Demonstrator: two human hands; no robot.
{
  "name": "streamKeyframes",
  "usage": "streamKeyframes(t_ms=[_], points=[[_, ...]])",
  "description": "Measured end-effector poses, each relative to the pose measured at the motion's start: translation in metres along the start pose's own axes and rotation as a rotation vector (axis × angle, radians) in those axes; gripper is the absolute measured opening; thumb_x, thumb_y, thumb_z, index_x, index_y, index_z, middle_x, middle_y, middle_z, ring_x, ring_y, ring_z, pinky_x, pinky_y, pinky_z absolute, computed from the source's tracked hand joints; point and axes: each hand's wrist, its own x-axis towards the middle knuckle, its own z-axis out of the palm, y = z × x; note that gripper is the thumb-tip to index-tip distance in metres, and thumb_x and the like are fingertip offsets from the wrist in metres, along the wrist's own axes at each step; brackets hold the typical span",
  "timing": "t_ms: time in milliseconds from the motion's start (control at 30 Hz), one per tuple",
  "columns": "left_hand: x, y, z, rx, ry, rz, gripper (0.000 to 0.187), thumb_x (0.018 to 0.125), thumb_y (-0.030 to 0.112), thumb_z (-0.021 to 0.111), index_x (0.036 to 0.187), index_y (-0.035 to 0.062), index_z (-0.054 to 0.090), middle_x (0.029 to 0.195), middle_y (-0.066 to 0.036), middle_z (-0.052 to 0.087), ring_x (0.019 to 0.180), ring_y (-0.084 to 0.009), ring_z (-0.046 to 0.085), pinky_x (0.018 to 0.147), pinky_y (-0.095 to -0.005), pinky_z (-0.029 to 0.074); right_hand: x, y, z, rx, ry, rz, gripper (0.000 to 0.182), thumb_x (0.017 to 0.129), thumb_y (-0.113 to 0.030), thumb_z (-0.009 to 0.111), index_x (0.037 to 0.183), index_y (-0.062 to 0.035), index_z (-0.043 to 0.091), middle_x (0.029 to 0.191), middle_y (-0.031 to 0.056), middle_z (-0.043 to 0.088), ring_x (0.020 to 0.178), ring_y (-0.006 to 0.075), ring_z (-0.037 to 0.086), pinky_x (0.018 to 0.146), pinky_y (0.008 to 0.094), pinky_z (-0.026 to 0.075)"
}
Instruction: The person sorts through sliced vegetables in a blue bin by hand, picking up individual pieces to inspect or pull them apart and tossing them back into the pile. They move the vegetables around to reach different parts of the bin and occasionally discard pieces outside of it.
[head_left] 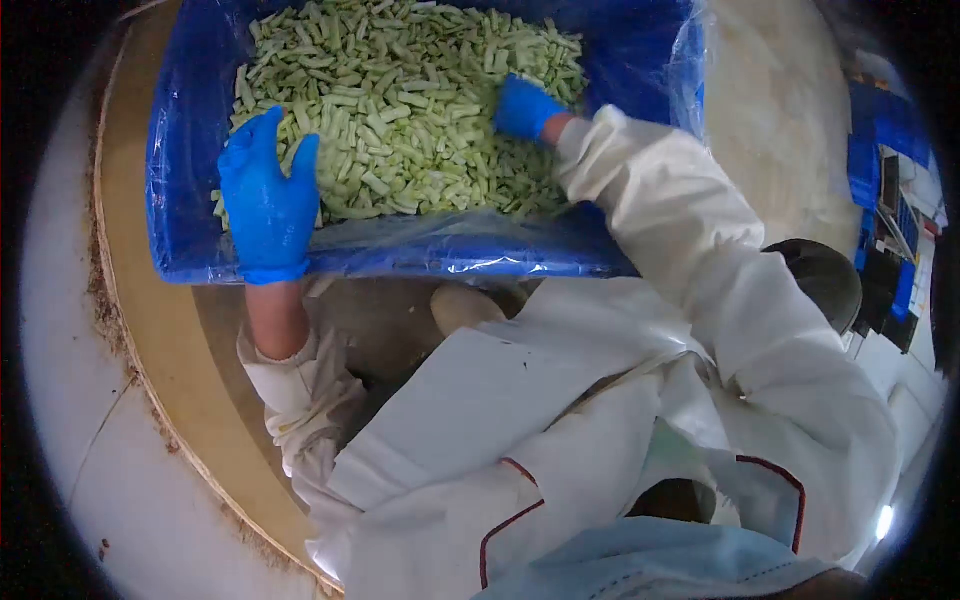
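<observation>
On my remote feed, left hand (265, 200) is spread, unclenched, at the bin's (180, 215) near-left corner; right hand (525, 108) meets cut vegetables (400, 110) inside, grip unclear, the plastic liner (440, 232) presumably keeping them clean.

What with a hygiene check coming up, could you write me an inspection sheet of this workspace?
surface: tan floor has dark residue along its edge
job's things: cut green pieces in a blue container with clear plastic lining
clutter: blue and dark items at far right, too small to identify
grippers: both hands blue-gloved; left hand open at the container's near left, right hand at the pieces, fingers blurred
cables: nothing seen
surroundings: whitish floor beyond the residue, with small dark spots
</observation>
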Motion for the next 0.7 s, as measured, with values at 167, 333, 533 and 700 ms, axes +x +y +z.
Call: streamKeyframes(t_ms=[167,333,533,700], points=[[0.001,0.004,-0.002,-0.013,-0.056,-0.043,0.035,0.078,0.02,0.065,0.107,0.0023,0.058,0.104,-0.019,0.057,0.099,-0.0345,0.051,0.084,-0.0404,0.041,0.015,-0.086,-0.079,0.975,0.126,-0.089,0.061,0.077,-0.027,0.066,0.128,-0.0039,0.041,0.089,0.0221,0.063,0.074,0.0264,0.064,0.077,0.0377,0.048],[-0.003,-0.002,-0.003,-0.04,-0.034,-0.109,0.03,0.078,0.021,0.065,0.1,0.0011,0.061,0.097,-0.018,0.061,0.092,-0.0331,0.056,0.081,-0.0388,0.044,0.028,-0.073,-0.128,1.031,0.144,-0.232,0.039,0.082,-0.027,0.057,0.113,-0.0027,0.055,0.091,0.0181,0.063,0.073,0.0277,0.062,0.073,0.0359,0.048],[-0.002,-0.002,-0.001,-0.071,-0.015,-0.13,0.029,0.077,0.021,0.066,0.098,0.0007,0.062,0.093,-0.016,0.063,0.089,-0.0316,0.058,0.079,-0.0378,0.045,0.01,0.009,-0.076,0.37,0.203,-0.008,0.047,0.082,-0.045,0.053,0.101,-0.0026,0.06,0.087,0.0211,0.062,0.078,0.0327,0.061,0.075,0.0401,0.048],[-0.004,-0.002,-0.003,-0.091,-0.039,-0.156,0.03,0.077,0.021,0.066,0.099,0.0005,0.062,0.094,-0.017,0.062,0.09,-0.032,0.058,0.08,-0.0377,0.045,-0.044,-0.014,-0.049,0.279,-0.053,-0.032,0.039,0.081,-0.04,0.053,0.088,-0.0032,0.063,0.087,0.0215,0.061,0.081,0.0363,0.059,0.073,0.0427,0.047]])
